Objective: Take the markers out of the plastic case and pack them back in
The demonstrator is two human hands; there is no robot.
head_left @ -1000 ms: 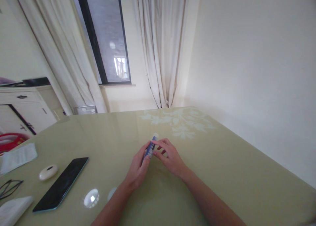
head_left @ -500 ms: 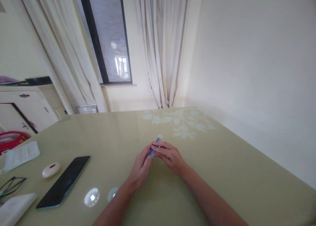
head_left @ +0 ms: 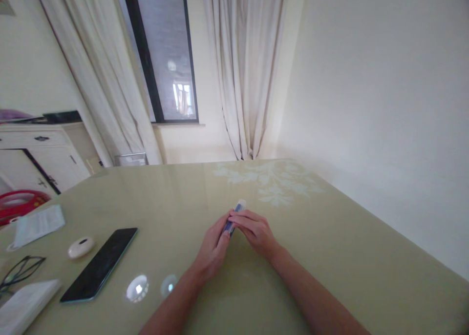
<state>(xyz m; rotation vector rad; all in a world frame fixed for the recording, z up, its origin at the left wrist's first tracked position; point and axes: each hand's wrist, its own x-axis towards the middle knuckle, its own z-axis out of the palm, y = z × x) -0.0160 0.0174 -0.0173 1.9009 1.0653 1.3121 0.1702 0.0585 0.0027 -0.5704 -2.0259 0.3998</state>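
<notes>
A small, slim bar in blue and white (head_left: 240, 206), pale at its far end, is held just above the table; its exact kind is not clear. My left hand (head_left: 212, 249) is closed around its near part, thumb along the side. From the right, the fingers of my right hand (head_left: 254, 231) lie bunched across its middle and grip it too. Both hands meet at the bar, and their fingers hide much of it.
On the glossy greenish table (head_left: 330, 257), to the left, lie a black phone (head_left: 100, 264), a white oval case (head_left: 81, 247), a face mask (head_left: 38, 226), glasses (head_left: 24, 271) and a white box-like thing (head_left: 27, 305). A red chair (head_left: 22, 203) stands beyond the left edge.
The view has shifted slightly, so things on the left sit a little further right. The right fingers have drawn closer together over the bar, which stays in both hands.
</notes>
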